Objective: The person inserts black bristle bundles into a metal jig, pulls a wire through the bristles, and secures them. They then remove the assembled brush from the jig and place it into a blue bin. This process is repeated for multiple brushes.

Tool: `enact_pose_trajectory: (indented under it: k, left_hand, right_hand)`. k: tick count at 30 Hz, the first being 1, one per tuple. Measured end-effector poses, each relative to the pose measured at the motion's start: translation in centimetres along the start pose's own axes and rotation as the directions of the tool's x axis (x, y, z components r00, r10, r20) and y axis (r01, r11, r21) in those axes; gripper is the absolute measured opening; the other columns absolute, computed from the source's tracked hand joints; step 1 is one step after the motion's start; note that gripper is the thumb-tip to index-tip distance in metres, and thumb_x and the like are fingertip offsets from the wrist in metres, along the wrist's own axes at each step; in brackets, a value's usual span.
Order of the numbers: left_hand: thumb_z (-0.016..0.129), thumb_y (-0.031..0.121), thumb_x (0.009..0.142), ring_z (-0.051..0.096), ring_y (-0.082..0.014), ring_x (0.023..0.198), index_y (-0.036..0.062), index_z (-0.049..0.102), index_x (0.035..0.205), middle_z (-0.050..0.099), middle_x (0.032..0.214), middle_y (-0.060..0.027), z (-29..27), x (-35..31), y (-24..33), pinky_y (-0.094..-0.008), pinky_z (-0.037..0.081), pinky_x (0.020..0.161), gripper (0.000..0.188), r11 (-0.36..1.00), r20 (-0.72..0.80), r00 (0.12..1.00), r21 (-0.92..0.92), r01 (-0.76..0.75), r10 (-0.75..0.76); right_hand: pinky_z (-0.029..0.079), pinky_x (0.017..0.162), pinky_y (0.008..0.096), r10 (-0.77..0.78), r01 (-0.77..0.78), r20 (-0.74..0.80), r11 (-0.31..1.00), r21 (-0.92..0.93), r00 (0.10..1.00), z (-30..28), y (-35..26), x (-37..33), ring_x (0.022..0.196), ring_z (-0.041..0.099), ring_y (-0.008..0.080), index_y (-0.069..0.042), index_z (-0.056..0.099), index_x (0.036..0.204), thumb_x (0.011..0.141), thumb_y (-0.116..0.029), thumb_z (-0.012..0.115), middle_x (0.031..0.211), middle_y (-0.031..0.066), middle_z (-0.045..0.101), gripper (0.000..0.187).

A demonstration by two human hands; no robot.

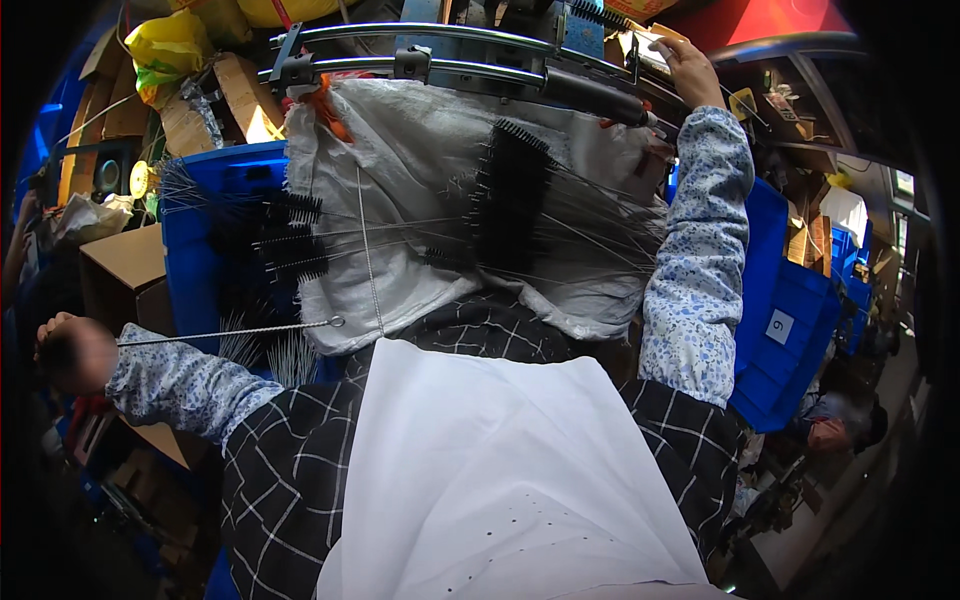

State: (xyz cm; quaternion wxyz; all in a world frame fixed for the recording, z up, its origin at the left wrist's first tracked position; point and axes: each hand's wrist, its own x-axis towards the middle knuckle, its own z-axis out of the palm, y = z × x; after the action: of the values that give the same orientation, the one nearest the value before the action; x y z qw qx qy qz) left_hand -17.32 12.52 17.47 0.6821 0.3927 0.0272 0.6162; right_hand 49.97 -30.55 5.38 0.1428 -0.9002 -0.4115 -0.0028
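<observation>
- Twisted wire rod (225, 333): long axis near level, loop end pointing right at the white sack (400, 160) edge, other end in the left hand (72, 352).
- Left hand: fist closed around the rod, blurred at the picture's left rim.
- Right hand (688, 68): resting on the metal machine (470, 55) up top; finger opening cannot be told.
- Black bristle brushes (510, 195) crowd the sack; blue bins (200, 230) hem both sides.
</observation>
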Motion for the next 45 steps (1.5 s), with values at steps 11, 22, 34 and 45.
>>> enact_pose_trajectory:
  k: [11,22,34,45]
  left_hand:
    - [0.045,0.011,0.086,0.053,-0.0152,0.087,-0.0001,0.049,0.099,0.054,0.097,-0.0101,17.1,-10.9,-22.1,-0.0276,0.046,0.075,0.017,0.971,0.055,0.972,0.083,0.225,-0.230]
    - [0.056,-0.003,0.072,0.050,-0.0190,0.079,0.0091,0.051,0.105,0.051,0.111,-0.0090,19.7,-14.9,-18.0,-0.0297,0.038,0.075,0.036,0.472,0.541,0.239,0.832,-0.291,-0.807]
    - [0.049,0.007,0.084,0.054,-0.0210,0.091,-0.0008,0.055,0.089,0.056,0.103,-0.0151,14.8,-16.1,-14.9,-0.0298,0.042,0.080,0.011,0.500,0.255,0.700,0.850,0.166,-0.667]
    - [0.050,0.020,0.086,0.049,-0.0125,0.075,0.0031,0.037,0.119,0.055,0.099,-0.0131,11.3,-13.7,-13.4,-0.0237,0.041,0.067,0.039,0.541,-0.115,0.970,0.813,0.216,-0.214]
  right_hand:
    - [0.042,0.083,0.0297,-0.507,0.213,0.350,0.757,0.617,0.787,-5.6,-16.3,-10.3,0.095,0.054,0.0201,-0.002,0.045,0.116,0.090,-0.025,0.039,0.097,0.0117,0.058,0.035]
    - [0.044,0.066,0.0306,-0.031,0.065,-0.192,0.983,0.172,0.981,0.4,-16.3,-6.6,0.077,0.056,0.0225,-0.011,0.058,0.104,0.083,-0.021,0.050,0.082,0.0104,0.061,0.025]
    - [0.036,0.079,0.0418,0.092,-0.135,-0.314,0.984,-0.118,0.945,4.9,-8.9,-1.2,0.087,0.051,0.0239,-0.024,0.059,0.104,0.083,-0.030,0.046,0.086,0.0023,0.062,0.025]
    - [0.038,0.075,0.0375,-0.025,-0.086,-0.382,0.959,-0.271,0.924,4.0,-9.1,-1.5,0.082,0.052,0.0230,-0.023,0.060,0.102,0.080,-0.024,0.049,0.084,0.0009,0.062,0.025]
